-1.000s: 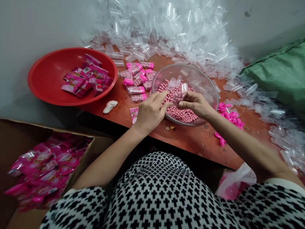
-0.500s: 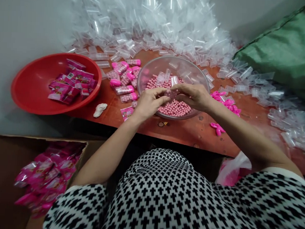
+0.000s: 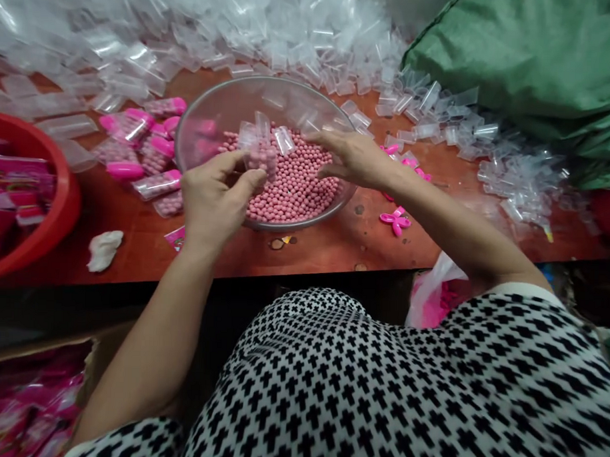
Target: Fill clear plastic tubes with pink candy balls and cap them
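My left hand (image 3: pixel 216 199) grips a clear plastic tube (image 3: pixel 260 153) holding pink beads, just above a transparent bowl (image 3: pixel 199 118). The bowl holds a heap of small pink beads (image 3: pixel 291 181). My right hand (image 3: pixel 355 160) hangs over the bowl's right rim with its fingers spread, apart from the tube and holding nothing. Left of the bowl lie several filled tubes (image 3: pixel 156 184) and loose bright pink caps (image 3: pixel 124 171).
A large heap of empty clear tubes (image 3: pixel 192 31) covers the back of the orange-red table (image 3: pixel 334 256). A green sack (image 3: pixel 521 56) sits back right. A red basin (image 3: pixel 60 206) holds pink packets at left, and a cardboard box (image 3: pixel 28 405) of packets stands below the table edge.
My right hand has let go of the tube and moved right, leaving it in my left hand. The whole scene has shifted left and up in view.
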Demonstrator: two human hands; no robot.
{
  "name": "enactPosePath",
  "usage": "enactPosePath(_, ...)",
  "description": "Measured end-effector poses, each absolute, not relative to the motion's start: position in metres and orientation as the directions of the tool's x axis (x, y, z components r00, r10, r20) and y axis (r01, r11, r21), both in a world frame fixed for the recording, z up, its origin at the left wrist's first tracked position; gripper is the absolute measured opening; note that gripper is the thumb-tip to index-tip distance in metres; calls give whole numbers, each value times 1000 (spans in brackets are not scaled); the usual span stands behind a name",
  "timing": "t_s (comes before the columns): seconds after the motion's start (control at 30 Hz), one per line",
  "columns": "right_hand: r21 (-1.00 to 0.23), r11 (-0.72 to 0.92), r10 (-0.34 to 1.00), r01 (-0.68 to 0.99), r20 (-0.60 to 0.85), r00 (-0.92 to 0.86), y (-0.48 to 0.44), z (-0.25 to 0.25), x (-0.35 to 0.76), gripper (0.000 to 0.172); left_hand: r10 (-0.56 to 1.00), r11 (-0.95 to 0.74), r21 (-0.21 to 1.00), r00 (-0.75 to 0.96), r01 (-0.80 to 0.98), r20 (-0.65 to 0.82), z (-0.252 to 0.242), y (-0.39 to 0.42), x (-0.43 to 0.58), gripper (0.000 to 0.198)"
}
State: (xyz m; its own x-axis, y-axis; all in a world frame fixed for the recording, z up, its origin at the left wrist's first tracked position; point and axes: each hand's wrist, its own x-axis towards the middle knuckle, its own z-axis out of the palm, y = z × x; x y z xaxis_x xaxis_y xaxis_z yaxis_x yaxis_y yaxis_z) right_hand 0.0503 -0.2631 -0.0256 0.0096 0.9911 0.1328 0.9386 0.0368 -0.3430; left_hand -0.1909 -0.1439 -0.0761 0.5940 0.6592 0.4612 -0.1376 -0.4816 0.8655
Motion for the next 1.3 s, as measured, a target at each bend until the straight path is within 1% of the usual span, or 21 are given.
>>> enactPosePath(0.07, -351, -32, 985, 936, 148, 89, -299, -26, 63, 29, 740, -333, 909, 527, -250, 417, -67, -166, -201, 21)
enactPosePath(0.1, -343, -77, 983, 936, 131, 129, -319, -28, 68, 23, 733, -278, 922, 561, -269, 384, -63, -180, -208, 20)
enactPosePath(0.13, -321, -128, 982, 938, 93, 166, -340, -31, 72, 19, 731, -278, 910, 548, -306, 407, -60, -194, -214, 18)
enactPosePath(0.17, -274, -181, 980, 944, 33, 198, -360, -37, 76, 17, 693, -278, 904, 584, -326, 424, -59, -209, -220, 17)
enactPosePath(0.2, -203, -222, 975, 954, -32, 220, -378, -44, 78, 17, 647, -278, 914, 646, -296, 406, -61, -223, -225, 17)
enactPosePath(0.3, 4, -252, 952, 968, -176, 249, -416, -68, 82, 18, 535, -391, 905, 758, -170, 374, -80, -251, -229, 18)
enactPosePath(0.37, 40, -256, 951, 966, -172, 259, -430, -78, 83, 22, 505, -464, 875, 770, -140, 391, -100, -258, -223, 19)
enactPosePath(0.47, -10, -368, 928, 930, -57, 367, -444, -79, 85, 26, 505, -508, 853, 761, -118, 406, -127, -259, -213, 21)
enactPosePath(0.53, -25, -488, 871, 872, -66, 486, -453, -75, 84, 25, 500, -536, 838, 759, -107, 417, -140, -257, -208, 19)
enactPosePath(0.6, 8, -628, 768, 778, -151, 622, -459, -71, 79, 26, 486, -571, 815, 759, -100, 434, -147, -257, -206, 18)
enactPosePath(0.67, 59, -758, 628, 650, -206, 751, -461, -71, 72, 36, 483, -599, 796, 754, -86, 445, -152, -258, -206, 18)
enactPosePath(0.73, 99, -837, 513, 538, -203, 834, -455, -74, 64, 50, 493, -612, 788, 746, -69, 448, -154, -258, -206, 19)
enactPosePath(0.8, 115, -866, 463, 487, -185, 867, -445, -79, 58, 58, 498, -612, 788, 742, -66, 448, -155, -259, -206, 19)
enactPosePath(0.87, 98, -869, 465, 485, -177, 868, -434, -84, 57, 57, 498, -605, 794, 746, -65, 441, -156, -259, -207, 19)
enactPosePath(0.93, 32, -830, 544, 557, -175, 820, -425, -87, 60, 49, 496, -598, 799, 755, -60, 428, -156, -259, -207, 19)
enactPosePath(1.0, -60, -729, 680, 682, -178, 711, -420, -88, 66, 42, 493, -593, 803, 760, -63, 423, -156, -259, -207, 19)
enactPosePath(1.07, -143, -624, 780, 769, -186, 598, -420, -86, 73, 41, 494, -596, 800, 751, -74, 437, -157, -259, -207, 20)
enactPosePath(1.1, -175, -595, 802, 784, -188, 567, -421, -84, 76, 42, 495, -599, 797, 747, -78, 444, -158, -259, -207, 20)
enactPosePath(1.2, -221, -613, 790, 759, -169, 589, -423, -76, 80, 41, 496, -611, 789, 742, -71, 451, -160, -259, -206, 19)
enactPosePath(1.23, -209, -642, 767, 738, -159, 622, -422, -74, 80, 40, 497, -614, 787, 742, -66, 450, -160, -259, -206, 19)
enactPosePath(1.3, -132, -711, 703, 691, -156, 694, -415, -72, 77, 40, 504, -617, 785, 740, -51, 445, -161, -260, -206, 19)
